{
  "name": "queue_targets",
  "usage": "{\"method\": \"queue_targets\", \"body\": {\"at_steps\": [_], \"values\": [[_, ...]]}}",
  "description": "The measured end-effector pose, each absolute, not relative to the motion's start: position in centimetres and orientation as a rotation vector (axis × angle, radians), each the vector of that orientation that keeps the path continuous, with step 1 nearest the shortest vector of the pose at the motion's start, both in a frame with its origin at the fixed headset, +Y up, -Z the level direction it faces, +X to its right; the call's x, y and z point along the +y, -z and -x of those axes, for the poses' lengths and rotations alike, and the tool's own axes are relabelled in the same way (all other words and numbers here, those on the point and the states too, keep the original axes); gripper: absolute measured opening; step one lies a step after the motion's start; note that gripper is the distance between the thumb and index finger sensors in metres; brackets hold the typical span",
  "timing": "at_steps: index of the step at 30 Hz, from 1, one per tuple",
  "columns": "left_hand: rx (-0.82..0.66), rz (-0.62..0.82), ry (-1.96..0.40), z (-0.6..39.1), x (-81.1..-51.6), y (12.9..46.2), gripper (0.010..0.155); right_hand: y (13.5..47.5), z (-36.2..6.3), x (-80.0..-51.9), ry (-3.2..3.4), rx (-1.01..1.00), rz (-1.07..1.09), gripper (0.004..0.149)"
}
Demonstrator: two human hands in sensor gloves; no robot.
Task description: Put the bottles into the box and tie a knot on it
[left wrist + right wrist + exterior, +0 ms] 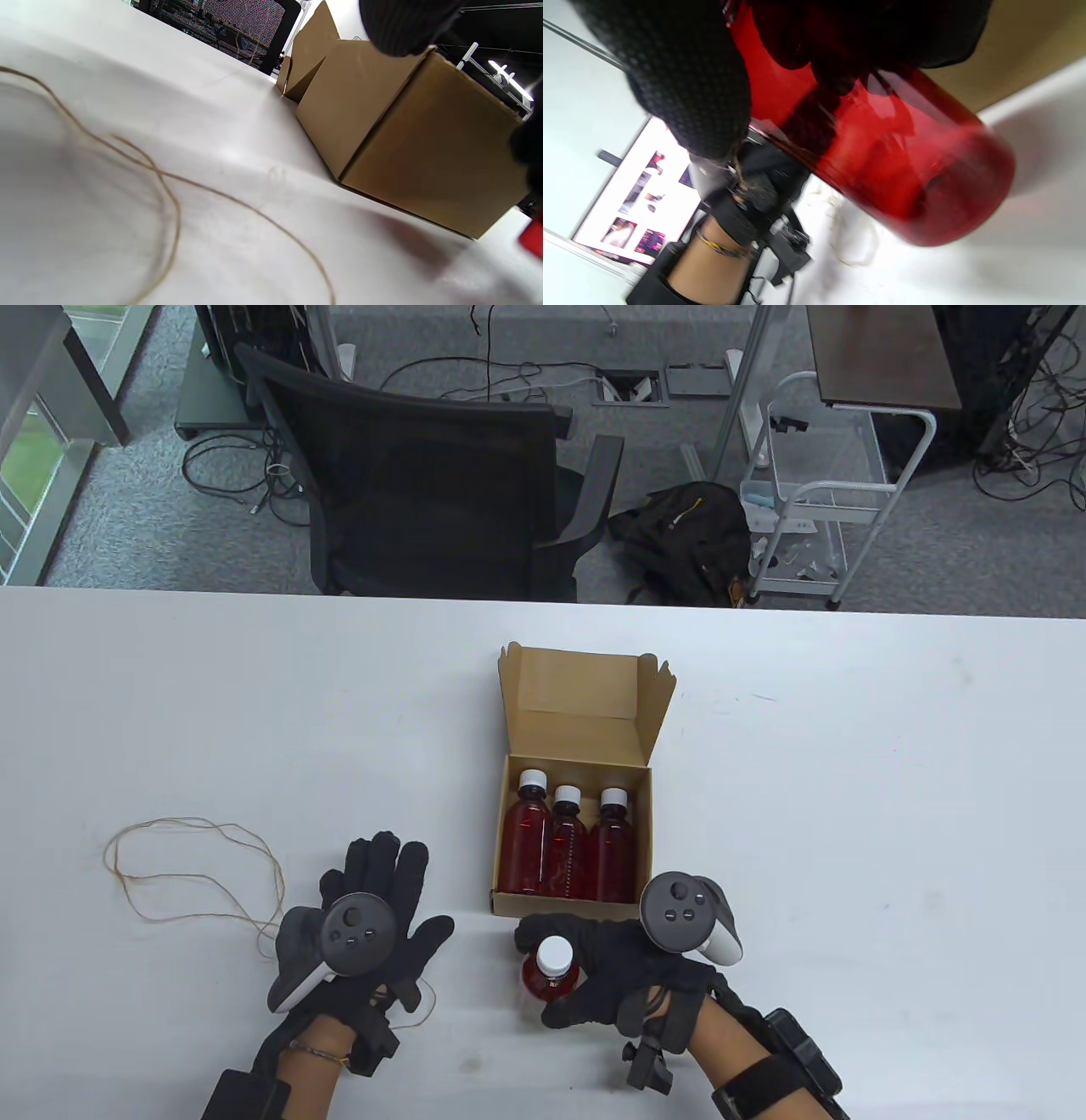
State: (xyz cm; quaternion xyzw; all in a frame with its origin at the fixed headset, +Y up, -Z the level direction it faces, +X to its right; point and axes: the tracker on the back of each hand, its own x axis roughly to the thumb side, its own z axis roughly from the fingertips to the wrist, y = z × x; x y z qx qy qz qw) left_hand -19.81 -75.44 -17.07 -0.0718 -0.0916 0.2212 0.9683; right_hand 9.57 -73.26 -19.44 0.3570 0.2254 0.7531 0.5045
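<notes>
Right hand [632,976] grips a fourth bottle [551,974] beside the box [577,906] — three bottles [564,844] fill its row, so a forced fit could jam — while the left hand [365,920] lies spread on the worktop [848,814].

Left hand [373,916] lies flat with fingers spread, while right hand [611,971] has its fingers curled.

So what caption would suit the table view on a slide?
Right hand grips a fourth red bottle beside the open cardboard box.
</notes>
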Motion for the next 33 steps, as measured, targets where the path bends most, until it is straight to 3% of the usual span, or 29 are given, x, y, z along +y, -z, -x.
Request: {"method": "queue_targets", "body": {"at_steps": [6,13,18,24,30,33], "values": [[-0.186,0.133,-0.448,19.9,-75.3,16.9,0.093,22.3,-10.7,-68.1,-1.743,0.431,-0.806,0.084],[-0.187,0.149,-0.447,19.7,-75.5,17.1,0.093,27.0,-12.5,-64.7,-2.024,0.161,-0.468,0.085],[-0.19,0.151,-0.449,19.7,-75.5,17.2,0.093,28.8,-12.0,-65.1,-2.358,0.09,-0.168,0.088],[-0.192,0.154,-0.429,19.6,-75.4,17.4,0.093,30.4,-10.3,-67.3,-2.623,0.23,0.085,0.09],[-0.197,0.157,-0.429,19.5,-75.4,17.4,0.093,31.0,-8.2,-68.7,-2.797,0.477,0.158,0.09],[-0.193,0.163,-0.429,19.6,-75.5,17.5,0.093,30.8,-7.4,-68.8,-2.848,0.491,0.137,0.089]]}}
